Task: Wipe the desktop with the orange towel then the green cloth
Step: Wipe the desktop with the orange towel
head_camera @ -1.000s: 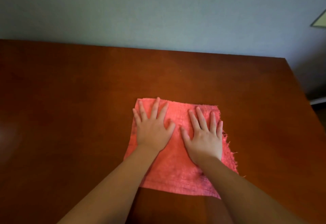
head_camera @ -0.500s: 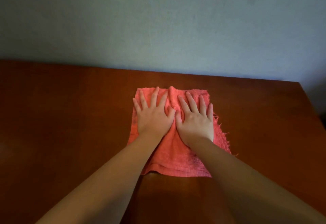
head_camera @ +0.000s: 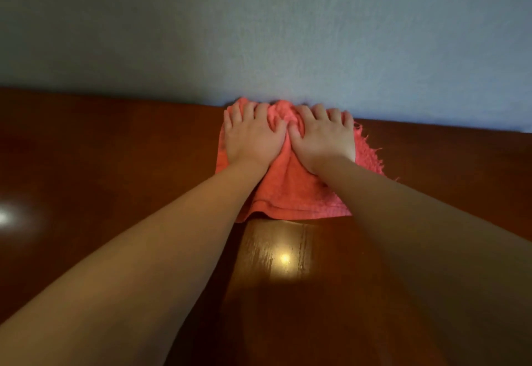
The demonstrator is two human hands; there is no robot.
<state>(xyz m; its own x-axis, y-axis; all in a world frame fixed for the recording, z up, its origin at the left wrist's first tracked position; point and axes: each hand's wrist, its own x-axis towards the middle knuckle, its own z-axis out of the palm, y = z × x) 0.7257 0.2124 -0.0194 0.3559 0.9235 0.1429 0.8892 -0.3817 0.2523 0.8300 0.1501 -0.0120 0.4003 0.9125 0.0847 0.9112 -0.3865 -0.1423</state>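
The orange towel (head_camera: 290,190) lies on the brown wooden desktop (head_camera: 115,169), pushed up against the wall at the far edge. My left hand (head_camera: 253,138) presses flat on its left part, fingers spread and reaching the wall. My right hand (head_camera: 324,138) presses flat on its right part beside the left, thumbs nearly touching. The cloth bunches into a ridge between the two hands. Its frayed right edge sticks out past my right hand. No green cloth is in view.
A grey-blue wall (head_camera: 259,34) rises directly behind the desk's far edge. Bright light reflections sit on the glossy wood near the front middle (head_camera: 285,257) and at the far left (head_camera: 5,217).
Both hands have slid the towel forward across the desk until it meets the wall. The hands came closer together and the towel bunched up between them.
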